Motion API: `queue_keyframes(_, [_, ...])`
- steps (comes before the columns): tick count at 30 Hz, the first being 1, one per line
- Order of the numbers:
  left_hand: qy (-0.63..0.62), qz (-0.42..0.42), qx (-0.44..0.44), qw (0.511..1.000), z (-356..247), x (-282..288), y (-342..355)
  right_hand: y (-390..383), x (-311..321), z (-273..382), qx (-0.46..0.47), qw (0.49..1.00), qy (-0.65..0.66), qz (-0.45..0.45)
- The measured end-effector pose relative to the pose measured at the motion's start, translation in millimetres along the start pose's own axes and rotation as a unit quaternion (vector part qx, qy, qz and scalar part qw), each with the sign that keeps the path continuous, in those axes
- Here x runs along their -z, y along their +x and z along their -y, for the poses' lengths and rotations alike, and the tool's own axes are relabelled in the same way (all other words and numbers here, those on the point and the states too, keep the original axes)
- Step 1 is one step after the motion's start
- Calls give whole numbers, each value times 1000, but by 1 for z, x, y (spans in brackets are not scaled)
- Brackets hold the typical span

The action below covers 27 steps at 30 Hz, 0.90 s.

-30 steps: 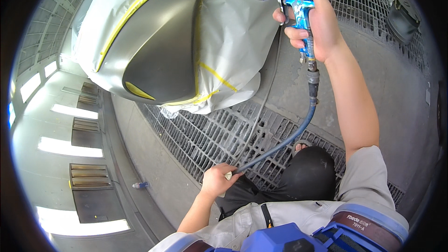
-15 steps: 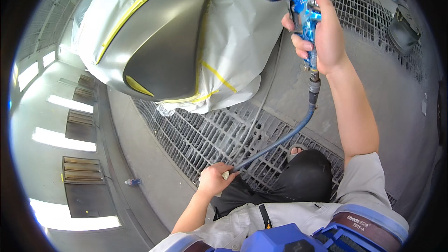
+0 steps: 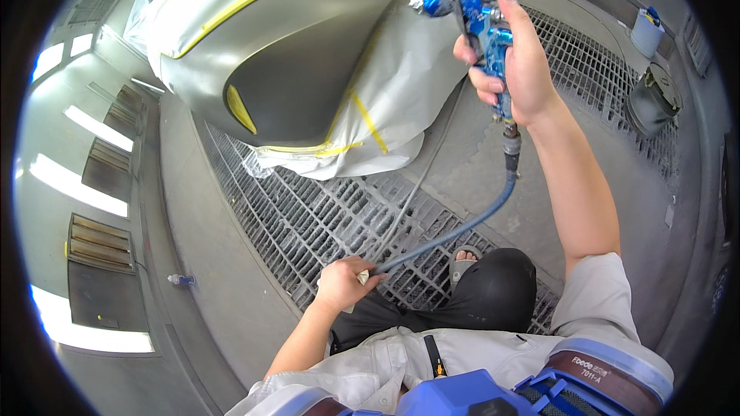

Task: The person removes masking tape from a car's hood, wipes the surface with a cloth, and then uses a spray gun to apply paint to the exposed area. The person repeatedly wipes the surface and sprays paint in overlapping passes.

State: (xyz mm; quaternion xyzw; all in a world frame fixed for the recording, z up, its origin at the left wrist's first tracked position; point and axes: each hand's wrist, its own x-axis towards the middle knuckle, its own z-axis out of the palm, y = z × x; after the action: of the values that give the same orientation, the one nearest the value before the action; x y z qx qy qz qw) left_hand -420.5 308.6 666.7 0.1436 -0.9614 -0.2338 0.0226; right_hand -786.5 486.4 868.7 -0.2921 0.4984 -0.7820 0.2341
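My right hand (image 3: 524, 69) is wrapped round the grip of a blue spray gun (image 3: 476, 19), raised at the upper middle. Its nozzle points left, toward a dark grey car body panel (image 3: 301, 69) edged with yellow tape. White masking sheet (image 3: 401, 100) covers the area around that panel. From the bottom of the grip a blue air hose (image 3: 462, 227) curves down to my left hand (image 3: 343, 283), which is closed round it near my lap. A small whitish scrap (image 3: 363, 277), perhaps cloth or paper, shows between those fingers. Whether the trigger is pressed I cannot tell.
Metal floor grating (image 3: 308, 216) runs under the car and beside my foot. A dark bucket (image 3: 654, 100) and a white tub (image 3: 647, 33) stand at the right. By the left wall lies a small bottle (image 3: 181, 280). A thin grey hose (image 3: 424, 173) crosses the floor.
My view has shifted, so the car panel sits farther right in the picture. The spray gun has moved slightly left and down in view. Both hands keep their hold.
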Motion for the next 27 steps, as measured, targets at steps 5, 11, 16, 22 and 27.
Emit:
queue_keyframes(5, [-22, 2, -7, 1000, 2, -5, -19, -15, -10, 16, -62, 983, 100, 143])
queue_keyframes(11, [-5, -59, 23, 998, 14, 2, -32, -5, -41, -4, 79, 995, -55, 15])
queue_keyframes(16, [-18, -49, 47, 998, 21, 5, -48, -33, -55, -31, -101, 979, 41, 172])
queue_keyframes(22, [5, -81, 93, 992, 48, 11, -61, -40, -76, -80, -13, 997, -63, 53])
queue_keyframes(27, [10, -73, 141, 987, 70, 7, -71, -48, -89, -133, -184, 976, -47, 110])
